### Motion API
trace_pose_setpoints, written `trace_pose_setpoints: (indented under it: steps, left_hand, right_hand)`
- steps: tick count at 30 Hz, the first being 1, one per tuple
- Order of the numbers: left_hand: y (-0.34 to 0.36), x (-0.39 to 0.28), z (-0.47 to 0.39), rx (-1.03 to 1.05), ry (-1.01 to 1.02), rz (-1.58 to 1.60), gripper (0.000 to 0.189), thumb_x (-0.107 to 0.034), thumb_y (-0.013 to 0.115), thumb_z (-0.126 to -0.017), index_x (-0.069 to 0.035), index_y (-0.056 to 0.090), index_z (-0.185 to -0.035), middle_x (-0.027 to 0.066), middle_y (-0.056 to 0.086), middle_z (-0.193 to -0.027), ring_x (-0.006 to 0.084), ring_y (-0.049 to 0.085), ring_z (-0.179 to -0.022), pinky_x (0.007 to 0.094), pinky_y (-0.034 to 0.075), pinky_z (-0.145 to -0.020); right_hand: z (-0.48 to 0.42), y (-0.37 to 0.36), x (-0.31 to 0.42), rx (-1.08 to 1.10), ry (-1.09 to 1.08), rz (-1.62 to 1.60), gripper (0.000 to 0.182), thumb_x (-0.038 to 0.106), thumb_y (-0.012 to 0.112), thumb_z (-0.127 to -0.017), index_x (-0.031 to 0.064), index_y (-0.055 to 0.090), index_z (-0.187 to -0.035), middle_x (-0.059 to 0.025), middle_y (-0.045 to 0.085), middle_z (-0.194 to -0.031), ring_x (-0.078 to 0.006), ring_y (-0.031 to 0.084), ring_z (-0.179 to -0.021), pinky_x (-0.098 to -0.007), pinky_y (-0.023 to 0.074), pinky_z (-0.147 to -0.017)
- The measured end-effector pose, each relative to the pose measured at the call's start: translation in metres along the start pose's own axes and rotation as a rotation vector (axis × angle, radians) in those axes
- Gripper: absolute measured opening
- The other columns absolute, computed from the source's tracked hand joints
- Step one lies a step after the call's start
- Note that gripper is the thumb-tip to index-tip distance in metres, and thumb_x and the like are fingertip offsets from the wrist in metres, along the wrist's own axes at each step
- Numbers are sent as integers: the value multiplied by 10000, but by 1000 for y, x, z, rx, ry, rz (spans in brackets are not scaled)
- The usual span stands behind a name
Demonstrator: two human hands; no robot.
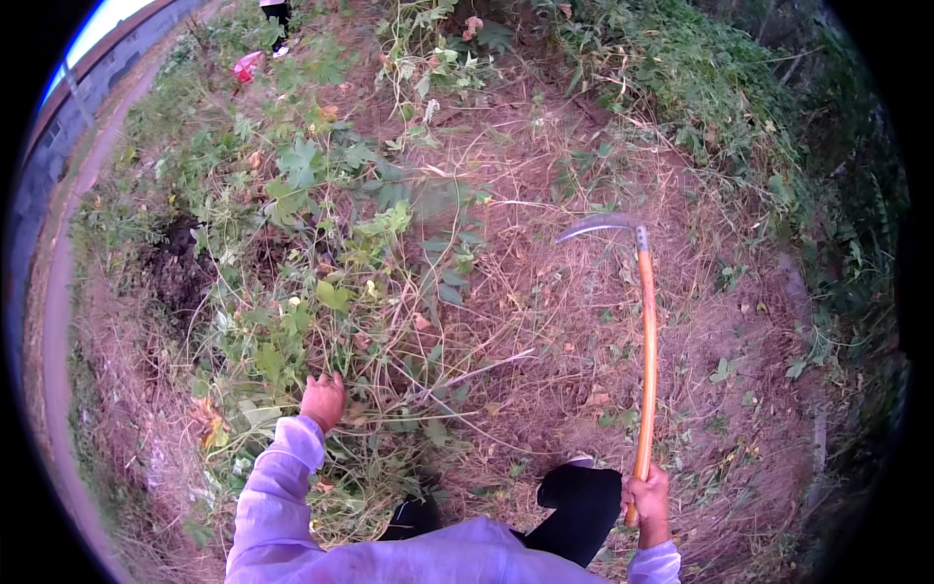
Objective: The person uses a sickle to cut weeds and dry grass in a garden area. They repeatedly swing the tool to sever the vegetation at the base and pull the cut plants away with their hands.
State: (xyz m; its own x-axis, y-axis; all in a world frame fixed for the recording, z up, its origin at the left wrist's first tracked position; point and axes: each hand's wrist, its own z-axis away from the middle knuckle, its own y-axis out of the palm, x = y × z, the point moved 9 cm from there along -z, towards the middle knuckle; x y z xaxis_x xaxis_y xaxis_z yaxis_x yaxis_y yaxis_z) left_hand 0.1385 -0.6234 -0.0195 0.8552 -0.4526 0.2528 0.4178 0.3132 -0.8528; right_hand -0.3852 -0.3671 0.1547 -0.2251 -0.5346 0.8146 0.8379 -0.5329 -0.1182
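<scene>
My right hand (646, 496) grips the lower end of a long wooden handle (648, 350). It belongs to a sickle, whose curved metal blade (600, 221) points left above dry, cut grass. My left hand (323, 401) is curled like a fist at the near side of a tangle of green leafy vines (343, 292). Its fingertips are partly hidden among the stems, and it appears to be closed on some of them. Pale stems (481, 372) stretch over the ground to the right of that hand.
Dense green growth (737, 95) rises along the right and far side. A person (276, 18) stands at the far left near a red bag-like object (248, 67). Beyond the plants on the left run a path (62, 292) and a grey building (95, 80). Dark bare soil (179, 274) shows among the vines.
</scene>
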Motion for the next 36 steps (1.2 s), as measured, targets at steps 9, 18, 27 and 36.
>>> trace_pose_setpoints:
  steps: [9, 18, 27, 36]
  left_hand:
    - [19, 76, 44, -56, 41, -81, 468, -144, 488, -807, -21, 440, -1256, 96, 652, -927, 234, 537, -995, 368, 395, -807]
    - [43, 103, 47, -89, 36, 35, 437, -157, 475, -816, -35, 445, -1235, 122, 639, -949, 270, 528, -990, 369, 394, -817]
    - [43, 108, 16, -104, -41, 254, 297, -216, 485, -854, -94, 516, -1123, 128, 626, -888, 310, 531, -935, 424, 399, -816]
    - [18, 105, 27, -179, -43, 378, 504, -412, 593, -812, -115, 499, -1209, 130, 603, -954, 312, 511, -961, 442, 361, -869]
  right_hand:
    - [-160, 249, 155, -29, -637, 744, 247, 131, 584, -771, -63, 497, -896, -238, 588, -680, -334, 627, -586, -415, 501, -524]
    - [-49, 178, -101, 327, -372, 982, 312, 192, 601, -772, -37, 496, -956, -199, 566, -615, -342, 611, -556, -410, 481, -494]
    - [-37, 157, -76, 275, -262, 1059, 271, 170, 603, -749, -36, 478, -874, -275, 586, -698, -440, 594, -685, -495, 483, -613]
    - [-190, 211, 111, -139, -614, 749, 280, 149, 604, -753, -30, 494, -939, -296, 588, -768, -452, 591, -760, -485, 478, -650]
